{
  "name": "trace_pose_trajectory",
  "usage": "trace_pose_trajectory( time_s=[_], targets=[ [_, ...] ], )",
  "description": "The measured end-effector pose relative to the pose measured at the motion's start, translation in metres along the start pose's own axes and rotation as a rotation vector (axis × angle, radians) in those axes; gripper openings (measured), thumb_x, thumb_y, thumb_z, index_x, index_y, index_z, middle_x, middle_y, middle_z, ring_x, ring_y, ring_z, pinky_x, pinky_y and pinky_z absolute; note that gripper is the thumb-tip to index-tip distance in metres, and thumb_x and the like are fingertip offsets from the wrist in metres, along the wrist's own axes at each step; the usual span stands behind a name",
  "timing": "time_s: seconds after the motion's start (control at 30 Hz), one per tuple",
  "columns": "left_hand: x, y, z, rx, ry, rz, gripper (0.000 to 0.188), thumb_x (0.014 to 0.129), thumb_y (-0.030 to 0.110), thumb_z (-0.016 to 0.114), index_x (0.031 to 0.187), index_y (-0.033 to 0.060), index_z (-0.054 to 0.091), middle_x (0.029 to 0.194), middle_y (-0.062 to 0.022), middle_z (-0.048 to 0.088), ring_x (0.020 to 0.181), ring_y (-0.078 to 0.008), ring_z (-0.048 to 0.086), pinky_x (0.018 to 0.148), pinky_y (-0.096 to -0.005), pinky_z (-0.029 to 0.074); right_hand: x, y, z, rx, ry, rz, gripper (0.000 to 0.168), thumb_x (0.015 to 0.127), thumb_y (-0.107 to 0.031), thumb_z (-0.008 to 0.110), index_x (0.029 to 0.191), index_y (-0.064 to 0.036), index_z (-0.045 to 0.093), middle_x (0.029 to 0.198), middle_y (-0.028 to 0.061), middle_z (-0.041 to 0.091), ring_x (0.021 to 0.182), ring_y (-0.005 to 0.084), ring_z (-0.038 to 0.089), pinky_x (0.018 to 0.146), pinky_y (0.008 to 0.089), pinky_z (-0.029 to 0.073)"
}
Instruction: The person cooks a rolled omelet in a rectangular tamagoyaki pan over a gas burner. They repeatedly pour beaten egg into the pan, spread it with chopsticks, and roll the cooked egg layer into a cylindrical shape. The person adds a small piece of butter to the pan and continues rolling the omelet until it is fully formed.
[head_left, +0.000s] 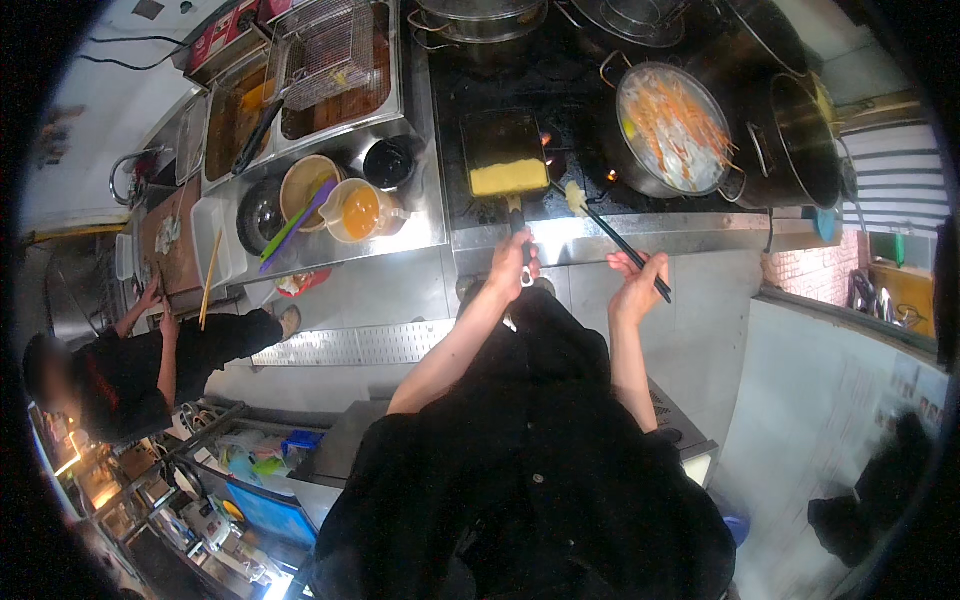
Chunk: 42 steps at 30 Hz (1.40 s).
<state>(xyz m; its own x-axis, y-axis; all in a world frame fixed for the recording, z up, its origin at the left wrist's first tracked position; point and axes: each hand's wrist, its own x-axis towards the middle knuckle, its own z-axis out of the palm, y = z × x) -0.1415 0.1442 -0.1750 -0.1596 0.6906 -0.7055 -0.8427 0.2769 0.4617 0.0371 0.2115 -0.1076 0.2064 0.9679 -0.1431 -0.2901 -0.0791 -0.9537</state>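
Observation:
My left hand (513, 266) grips the handle of a rectangular omelette pan (501, 139) over the stove. A yellow rolled omelette (509, 178) lies along the pan's near side, by the handle. In my right hand (639, 285) is a pair of dark chopsticks (619, 241), pointing up and left toward the pan. A pale yellow clump (575, 198), perhaps cloth or egg, sits around the chopsticks near their tips. Small flames show to the right of the pan.
Right of the pan stands a large pot (673, 129) with shrimp-like orange pieces in pale liquid. A measuring jug of beaten egg (361, 211), a bowl with spatulas (309, 189) and fryer basins (337, 97) are at left. A co-worker (127, 375) works at a cutting board (182, 240).

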Motion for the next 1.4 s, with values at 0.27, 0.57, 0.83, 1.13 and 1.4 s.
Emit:
trace_pose_trajectory(
  time_s=[0.27,0.57,0.83,1.13,1.4],
  targets=[
    [0.000,0.067,0.035,0.062,0.000,-0.046,0.024,0.098,0.029,0.051,0.087,0.0085,0.047,0.065,-0.0022,0.047,0.047,-0.0106,0.040,0.040,-0.0259,0.032,0.012,-0.028,-0.021,0.015,0.030,-0.078,0.045,0.103,-0.042,0.042,0.092,0.002,0.045,0.073,0.0209,0.063,0.061,0.0304,0.066,0.059,0.0347,0.056],
    [-0.014,0.068,0.043,-0.042,-0.025,-0.045,0.024,0.097,0.025,0.053,0.086,0.0046,0.047,0.064,-0.0040,0.047,0.045,-0.0131,0.039,0.040,-0.0293,0.034,0.016,-0.031,-0.039,0.037,0.035,-0.066,0.046,0.103,-0.042,0.041,0.094,0.002,0.045,0.074,0.0213,0.063,0.060,0.0302,0.066,0.059,0.0351,0.056],
    [-0.057,0.026,0.038,0.007,0.044,-0.044,0.021,0.096,0.025,0.056,0.087,0.0075,0.046,0.065,-0.0006,0.046,0.045,-0.0093,0.038,0.040,-0.0265,0.033,0.020,-0.031,-0.048,0.039,0.024,-0.083,0.047,0.102,-0.045,0.043,0.094,0.002,0.045,0.073,0.0205,0.063,0.061,0.0302,0.066,0.059,0.0344,0.056],
    [-0.088,0.010,0.039,0.067,0.087,-0.053,0.017,0.093,0.018,0.060,0.088,0.0062,0.048,0.066,-0.0014,0.048,0.045,-0.0089,0.042,0.039,-0.0266,0.036,0.019,-0.034,-0.048,0.019,-0.028,-0.082,0.047,0.102,-0.044,0.044,0.094,0.002,0.046,0.074,0.0216,0.064,0.061,0.0300,0.066,0.059,0.0357,0.056],
    [-0.109,-0.017,0.020,0.330,0.077,0.059,0.024,0.093,0.022,0.063,0.082,0.0079,0.047,0.060,-0.0002,0.047,0.040,-0.0093,0.043,0.033,-0.0271,0.034,0.015,-0.046,-0.001,-0.034,-0.235,-0.098,0.038,0.104,-0.033,0.043,0.093,0.003,0.049,0.075,0.0201,0.064,0.064,0.0289,0.067,0.061,0.0362,0.056]
  ],
)
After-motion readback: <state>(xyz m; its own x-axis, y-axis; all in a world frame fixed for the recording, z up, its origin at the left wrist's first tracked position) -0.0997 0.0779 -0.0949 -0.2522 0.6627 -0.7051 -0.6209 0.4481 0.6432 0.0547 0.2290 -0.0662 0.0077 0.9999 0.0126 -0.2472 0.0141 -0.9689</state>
